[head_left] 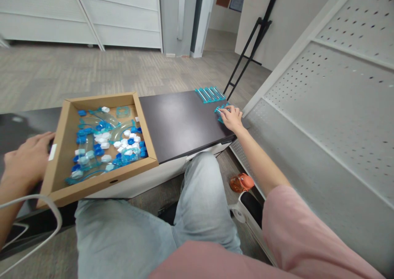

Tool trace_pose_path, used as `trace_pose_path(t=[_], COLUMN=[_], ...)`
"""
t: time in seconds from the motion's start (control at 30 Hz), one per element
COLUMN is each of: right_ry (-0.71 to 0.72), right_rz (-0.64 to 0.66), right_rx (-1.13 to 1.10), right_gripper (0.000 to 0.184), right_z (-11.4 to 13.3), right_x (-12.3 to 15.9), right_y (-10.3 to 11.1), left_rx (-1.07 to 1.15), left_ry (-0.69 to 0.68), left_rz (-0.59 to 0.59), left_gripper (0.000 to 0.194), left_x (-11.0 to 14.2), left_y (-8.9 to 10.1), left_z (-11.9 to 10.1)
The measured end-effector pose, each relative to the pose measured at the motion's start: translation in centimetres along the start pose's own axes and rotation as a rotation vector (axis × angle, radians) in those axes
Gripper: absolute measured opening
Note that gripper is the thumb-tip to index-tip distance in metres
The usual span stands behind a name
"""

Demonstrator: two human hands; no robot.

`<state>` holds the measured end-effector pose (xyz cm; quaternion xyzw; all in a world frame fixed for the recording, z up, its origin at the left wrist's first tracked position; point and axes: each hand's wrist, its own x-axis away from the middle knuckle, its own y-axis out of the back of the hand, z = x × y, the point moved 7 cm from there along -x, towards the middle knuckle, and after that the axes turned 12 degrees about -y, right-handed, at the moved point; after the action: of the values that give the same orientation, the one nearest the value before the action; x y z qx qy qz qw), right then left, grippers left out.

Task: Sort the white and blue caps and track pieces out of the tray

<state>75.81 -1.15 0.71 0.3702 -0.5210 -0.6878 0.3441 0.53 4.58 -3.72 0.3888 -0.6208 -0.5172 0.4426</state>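
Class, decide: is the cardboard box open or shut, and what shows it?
Open: the cardboard box is uncovered on top, and white pieces show inside.

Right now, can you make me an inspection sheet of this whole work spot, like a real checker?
Surface: glossy dark tabletop, under box and pieces.
Job's things: open brown cardboard box holding small blue and white plastic pieces and clear curved plastic pieces; row of slim turquoise pieces at the table's far right.
Clutter: translucent orange bottle on the floor.
Hands: right hand touches turquoise plastic; left hand beside the box, grip unclear.
Cables: white cable curves across the lower left.
Surroundings: white perforated panel, right; white cabinets ahead.
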Motion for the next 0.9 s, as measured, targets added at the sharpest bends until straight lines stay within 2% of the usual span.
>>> trace_pose_path(t=[0.07,0.17,0.3,0.43,0.53,0.6,0.73,0.8,0.9], right_ry=[0.052,0.206,0.501,0.799,1.023,1.144,1.231,1.223,1.190], right_rz=[0.000,0.006,0.057,0.176,0.312,0.407,0.501,0.518,0.576], right_rx=[-0.030,-0.094,-0.227,-0.328,-0.327,-0.266,-0.151,-0.177,-0.347], right_gripper=[0.051,0.048,0.043,0.040,0.040,0.042,0.045,0.045,0.047], right_z=[1.6,5.8,14.2,23.8,30.0,33.0,36.1,36.6,36.1], right_x=[0.6,2.1,5.9,11.6,16.0,18.3,20.3,20.1,18.9], right_y=[0.3,0.8,1.8,2.5,2.0,1.0,-0.7,-0.9,-0.7], left_rx=[0.090,0.135,0.136,0.146,0.168,0.181,0.192,0.195,0.210], left_ry=[0.093,0.135,0.149,0.144,0.134,0.138,0.171,0.175,0.169], left_rz=[-0.150,-0.177,-0.176,-0.193,-0.211,-0.207,-0.234,-0.251,-0.261], left_gripper=[0.133,0.105,0.087,0.079,0.078,0.080,0.084,0.086,0.088], left_x=[0.9,1.7,2.1,2.5,2.6,2.5,2.1,1.9,1.8], left_y=[1.4,2.7,3.7,4.0,4.0,3.7,3.2,3.0,2.9], left_z=[-0.9,-2.8,-4.4,-4.9,-4.9,-4.7,-4.1,-3.9,-3.8])
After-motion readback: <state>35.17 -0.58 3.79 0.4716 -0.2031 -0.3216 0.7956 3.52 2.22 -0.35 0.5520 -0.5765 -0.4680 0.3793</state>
